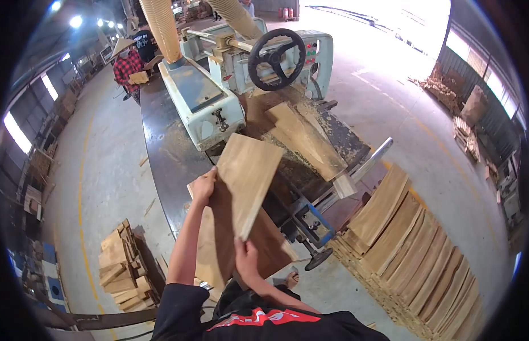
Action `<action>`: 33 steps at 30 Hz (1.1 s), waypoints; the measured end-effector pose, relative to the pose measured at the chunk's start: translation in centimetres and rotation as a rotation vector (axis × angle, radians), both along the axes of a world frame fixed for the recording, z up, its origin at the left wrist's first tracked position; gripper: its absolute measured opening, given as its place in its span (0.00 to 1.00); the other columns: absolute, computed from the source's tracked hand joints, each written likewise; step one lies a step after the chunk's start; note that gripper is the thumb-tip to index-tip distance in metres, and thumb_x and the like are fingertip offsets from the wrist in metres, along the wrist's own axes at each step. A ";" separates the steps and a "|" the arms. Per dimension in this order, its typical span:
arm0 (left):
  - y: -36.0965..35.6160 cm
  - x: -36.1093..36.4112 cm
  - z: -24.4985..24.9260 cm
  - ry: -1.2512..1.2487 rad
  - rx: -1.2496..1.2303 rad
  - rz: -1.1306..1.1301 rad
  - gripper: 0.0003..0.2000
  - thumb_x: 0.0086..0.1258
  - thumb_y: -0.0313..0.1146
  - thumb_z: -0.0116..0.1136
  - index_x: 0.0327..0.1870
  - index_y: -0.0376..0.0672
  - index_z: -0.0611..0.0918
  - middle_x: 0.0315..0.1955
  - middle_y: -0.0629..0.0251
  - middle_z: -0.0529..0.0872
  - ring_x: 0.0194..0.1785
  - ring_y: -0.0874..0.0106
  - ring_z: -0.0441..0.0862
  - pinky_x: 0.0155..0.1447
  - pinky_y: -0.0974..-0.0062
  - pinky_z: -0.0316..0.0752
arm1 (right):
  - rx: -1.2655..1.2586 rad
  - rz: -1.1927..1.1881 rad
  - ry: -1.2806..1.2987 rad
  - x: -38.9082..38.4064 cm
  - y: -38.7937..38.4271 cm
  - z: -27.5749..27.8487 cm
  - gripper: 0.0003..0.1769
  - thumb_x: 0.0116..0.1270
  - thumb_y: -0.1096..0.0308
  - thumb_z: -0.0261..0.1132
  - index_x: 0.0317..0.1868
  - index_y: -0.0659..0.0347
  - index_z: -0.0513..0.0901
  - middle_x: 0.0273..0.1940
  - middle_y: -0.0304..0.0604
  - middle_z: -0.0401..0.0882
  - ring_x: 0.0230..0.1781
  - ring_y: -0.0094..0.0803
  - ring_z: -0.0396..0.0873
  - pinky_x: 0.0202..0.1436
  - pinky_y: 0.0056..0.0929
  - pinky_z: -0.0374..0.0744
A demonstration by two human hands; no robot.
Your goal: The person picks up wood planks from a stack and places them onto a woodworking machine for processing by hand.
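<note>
Nearest, the right hand (246,260) pinches the lower corner of a flat, light-brown rectangular wooden board (252,176), thumb on the near side, its other fingers hidden behind. The left hand (204,186) is closed round the board's left edge. The board is tilted in the air before the machine, over broad brown wood (273,253) partly in its shadow.

Held only by edge and corner, the board could twist or slip if either grip loosens; a sandalled foot (291,278) is below, near where it might drop. Swung forward, its far end could knock the white metal machine housing (204,105), close by; whether a blade is exposed cannot be told. A careless sideways step might catch the small black handwheel (318,260) or the low stack of long brown planks (418,256) at right.

The dark metal table (167,156) is dusted with sawdust, which could make wood slide; loose pale-brown boards (307,139) lie on its right part, below a large black spoked wheel (276,59). Beyond, a person in a red-and-black checked shirt (128,67) holds a piece of wood (139,77). Grey concrete floor (384,91) stretches to a glaring doorway (384,25).
</note>
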State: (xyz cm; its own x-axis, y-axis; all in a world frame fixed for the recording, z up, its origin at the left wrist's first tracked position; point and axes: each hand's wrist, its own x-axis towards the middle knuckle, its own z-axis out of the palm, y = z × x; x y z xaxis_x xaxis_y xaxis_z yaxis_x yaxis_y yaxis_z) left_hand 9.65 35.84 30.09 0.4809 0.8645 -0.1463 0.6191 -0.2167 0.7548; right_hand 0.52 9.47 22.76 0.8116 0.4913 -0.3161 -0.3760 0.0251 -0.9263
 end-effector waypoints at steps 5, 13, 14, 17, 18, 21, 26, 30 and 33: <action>-5.3 -1.5 2.9 -0.385 -0.488 -0.137 0.26 0.76 0.55 0.68 0.43 0.33 0.86 0.37 0.58 0.91 0.37 0.71 0.90 0.35 0.69 0.80 | -0.051 -0.244 -0.074 11.9 -3.2 -0.7 0.27 0.84 0.48 0.61 0.45 0.71 0.84 0.35 0.47 0.85 0.37 0.30 0.78 0.45 0.42 0.79; -21.0 -16.0 -3.7 0.429 0.262 0.032 0.71 0.32 0.73 0.84 0.81 0.42 0.66 0.83 0.29 0.51 0.87 0.34 0.45 0.81 0.28 0.45 | -0.509 -0.025 -0.786 33.1 -11.8 2.9 0.21 0.77 0.64 0.68 0.65 0.65 0.81 0.55 0.54 0.89 0.57 0.45 0.87 0.63 0.41 0.82; -22.8 -16.7 -4.5 0.383 0.259 0.030 0.75 0.29 0.74 0.84 0.83 0.43 0.62 0.83 0.26 0.47 0.87 0.32 0.41 0.81 0.26 0.42 | -0.389 0.101 -0.693 36.9 -11.6 2.8 0.19 0.77 0.67 0.68 0.64 0.65 0.82 0.55 0.50 0.90 0.55 0.39 0.87 0.61 0.38 0.82; -24.6 -15.9 -6.7 0.274 0.297 0.009 0.83 0.22 0.76 0.84 0.88 0.45 0.54 0.83 0.20 0.41 0.87 0.28 0.34 0.81 0.23 0.33 | -0.364 0.203 -0.610 46.8 -12.0 0.5 0.17 0.76 0.68 0.67 0.60 0.66 0.87 0.48 0.43 0.91 0.45 0.27 0.85 0.53 0.35 0.83; -25.1 -15.4 -6.9 0.254 0.323 -0.010 0.84 0.22 0.77 0.83 0.88 0.46 0.53 0.83 0.20 0.41 0.87 0.29 0.34 0.81 0.23 0.32 | -0.404 0.225 -0.597 48.6 -11.5 0.2 0.18 0.76 0.66 0.68 0.60 0.66 0.87 0.49 0.44 0.91 0.45 0.27 0.85 0.52 0.35 0.83; -25.8 -15.2 -7.3 0.240 0.367 -0.071 0.87 0.21 0.79 0.82 0.90 0.46 0.48 0.82 0.18 0.39 0.87 0.29 0.33 0.82 0.25 0.30 | -0.777 0.018 -1.031 48.5 -10.0 2.1 0.22 0.76 0.59 0.69 0.62 0.66 0.87 0.53 0.50 0.92 0.52 0.39 0.89 0.57 0.38 0.83; -26.3 -15.7 -8.7 0.109 0.426 -0.113 0.87 0.19 0.80 0.81 0.88 0.43 0.53 0.81 0.15 0.41 0.87 0.26 0.34 0.84 0.28 0.33 | -0.436 0.047 -1.350 34.2 -8.0 4.3 0.19 0.77 0.58 0.67 0.61 0.60 0.87 0.58 0.54 0.89 0.60 0.52 0.85 0.64 0.45 0.81; -28.4 -17.0 -10.3 -0.161 0.252 0.141 0.65 0.46 0.66 0.84 0.81 0.34 0.65 0.79 0.32 0.63 0.83 0.38 0.59 0.80 0.37 0.58 | -0.163 0.576 -1.304 19.6 -9.3 2.8 0.25 0.74 0.54 0.71 0.63 0.60 0.84 0.65 0.56 0.82 0.71 0.55 0.77 0.73 0.50 0.75; -30.2 -17.9 -10.4 -0.369 -0.227 0.468 0.38 0.69 0.51 0.77 0.71 0.32 0.76 0.62 0.55 0.85 0.63 0.62 0.84 0.60 0.62 0.84 | -0.357 0.682 -1.332 15.3 -10.7 0.0 0.38 0.71 0.48 0.73 0.74 0.60 0.76 0.80 0.62 0.63 0.82 0.60 0.59 0.81 0.57 0.65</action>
